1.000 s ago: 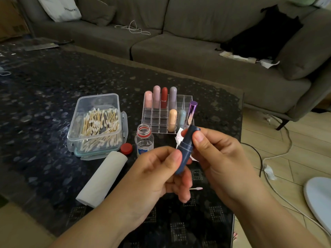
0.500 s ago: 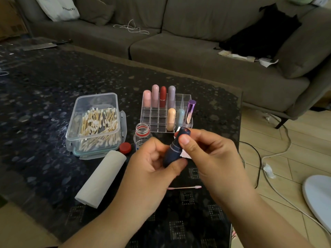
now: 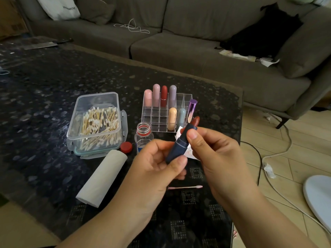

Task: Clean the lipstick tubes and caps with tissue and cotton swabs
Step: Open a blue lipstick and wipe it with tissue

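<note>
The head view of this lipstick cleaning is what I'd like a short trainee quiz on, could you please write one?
1. True or false: the red cap sits on the small bottle.
2. Which item lies on the table below the hands? A) cotton swab B) scissors C) spoon
3. Fill in: the dark blue lipstick is held by ____ hands, the left hand and the right hand, with the red stick showing at its top.

Key: 1 false, the cap lies on the table beside the open bottle; 2 A; 3 both.
</note>
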`<action>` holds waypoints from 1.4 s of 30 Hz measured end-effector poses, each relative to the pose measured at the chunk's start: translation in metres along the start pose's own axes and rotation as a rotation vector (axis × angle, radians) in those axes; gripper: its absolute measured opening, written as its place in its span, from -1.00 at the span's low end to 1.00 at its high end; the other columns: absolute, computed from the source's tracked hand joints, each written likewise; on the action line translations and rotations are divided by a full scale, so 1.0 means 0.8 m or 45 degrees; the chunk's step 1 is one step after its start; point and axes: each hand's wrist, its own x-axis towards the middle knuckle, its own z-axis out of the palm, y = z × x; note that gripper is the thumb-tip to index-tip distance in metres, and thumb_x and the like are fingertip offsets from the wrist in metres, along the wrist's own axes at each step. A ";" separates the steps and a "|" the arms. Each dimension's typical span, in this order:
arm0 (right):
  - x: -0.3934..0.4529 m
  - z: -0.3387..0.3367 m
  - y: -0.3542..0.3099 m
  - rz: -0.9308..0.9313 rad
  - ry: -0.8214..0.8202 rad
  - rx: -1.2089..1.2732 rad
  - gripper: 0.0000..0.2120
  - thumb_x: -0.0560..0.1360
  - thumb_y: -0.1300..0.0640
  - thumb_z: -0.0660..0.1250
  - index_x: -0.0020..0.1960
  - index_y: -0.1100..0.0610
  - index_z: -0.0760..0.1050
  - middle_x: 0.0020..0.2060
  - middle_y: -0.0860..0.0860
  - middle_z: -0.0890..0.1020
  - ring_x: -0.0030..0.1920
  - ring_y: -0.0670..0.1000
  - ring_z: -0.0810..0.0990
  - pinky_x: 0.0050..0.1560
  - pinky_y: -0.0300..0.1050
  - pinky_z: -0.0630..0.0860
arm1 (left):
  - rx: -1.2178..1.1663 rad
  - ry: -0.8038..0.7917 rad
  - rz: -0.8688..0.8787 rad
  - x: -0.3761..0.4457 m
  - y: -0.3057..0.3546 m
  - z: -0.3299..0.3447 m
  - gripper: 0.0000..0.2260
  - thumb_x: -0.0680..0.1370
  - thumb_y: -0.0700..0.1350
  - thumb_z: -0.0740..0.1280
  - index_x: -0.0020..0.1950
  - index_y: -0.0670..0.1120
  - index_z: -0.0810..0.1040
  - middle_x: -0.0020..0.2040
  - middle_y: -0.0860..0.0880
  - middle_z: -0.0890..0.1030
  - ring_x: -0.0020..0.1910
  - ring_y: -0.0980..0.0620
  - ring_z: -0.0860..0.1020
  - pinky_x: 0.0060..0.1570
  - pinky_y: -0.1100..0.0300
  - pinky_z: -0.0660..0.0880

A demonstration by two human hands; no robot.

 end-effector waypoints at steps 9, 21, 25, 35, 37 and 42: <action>0.001 -0.007 0.002 0.016 -0.019 0.019 -0.76 0.41 -0.04 0.37 -0.10 0.12 0.67 -0.18 0.07 0.70 -0.14 -0.05 0.61 -0.05 -0.17 0.52 | -0.066 -0.078 -0.082 0.003 0.006 -0.004 -0.94 0.40 -0.04 0.47 -0.25 -0.01 0.68 -0.35 -0.07 0.58 -0.41 0.08 0.49 -0.35 0.28 0.48; 0.017 -0.038 -0.008 0.141 0.095 -0.594 -0.82 0.45 -0.16 0.26 -0.01 -0.17 0.55 -0.29 -0.23 0.62 -0.26 -0.32 0.54 -0.30 -0.45 0.36 | 0.207 -0.017 -0.064 0.010 -0.003 -0.014 -0.70 0.39 0.03 0.28 0.02 -0.09 0.58 -0.24 -0.06 0.68 -0.27 0.00 0.63 -0.23 0.20 0.55; 0.040 -0.074 0.024 0.242 0.165 -1.278 -0.59 0.52 -0.08 0.30 0.33 0.02 0.47 -0.04 -0.03 0.56 -0.16 -0.10 0.47 -0.28 -0.32 0.32 | 0.338 0.046 -0.014 0.013 -0.003 -0.019 -0.90 0.54 -0.14 0.29 0.01 -0.06 0.57 -0.21 -0.03 0.69 -0.24 0.01 0.66 -0.17 0.15 0.56; 0.058 -0.057 0.076 0.388 0.107 -1.522 -0.72 0.53 -0.05 0.31 0.16 0.07 0.50 0.11 0.02 0.48 0.02 -0.03 0.48 -0.03 -0.20 0.44 | 0.405 0.061 -0.003 0.015 -0.004 -0.012 -0.92 0.55 -0.16 0.29 -0.01 -0.05 0.57 -0.22 -0.02 0.69 -0.24 0.02 0.66 -0.17 0.16 0.57; 0.059 -0.055 0.074 0.399 0.095 -1.482 -0.85 0.54 0.00 0.31 0.01 0.08 0.51 0.02 0.01 0.50 -0.12 -0.07 0.45 -0.15 -0.23 0.37 | 0.402 0.052 -0.002 0.013 -0.003 -0.012 -0.92 0.54 -0.16 0.30 -0.01 -0.06 0.57 -0.22 -0.03 0.68 -0.25 0.01 0.65 -0.17 0.16 0.56; 0.054 -0.051 0.053 0.382 0.014 -1.394 -0.90 0.57 0.04 0.27 -0.09 0.03 0.46 -0.18 -0.05 0.53 -0.26 -0.14 0.45 -0.32 -0.28 0.36 | 0.371 0.033 0.033 0.013 0.000 -0.011 -0.89 0.50 -0.10 0.31 -0.01 -0.05 0.57 -0.21 -0.04 0.68 -0.25 0.00 0.65 -0.18 0.16 0.55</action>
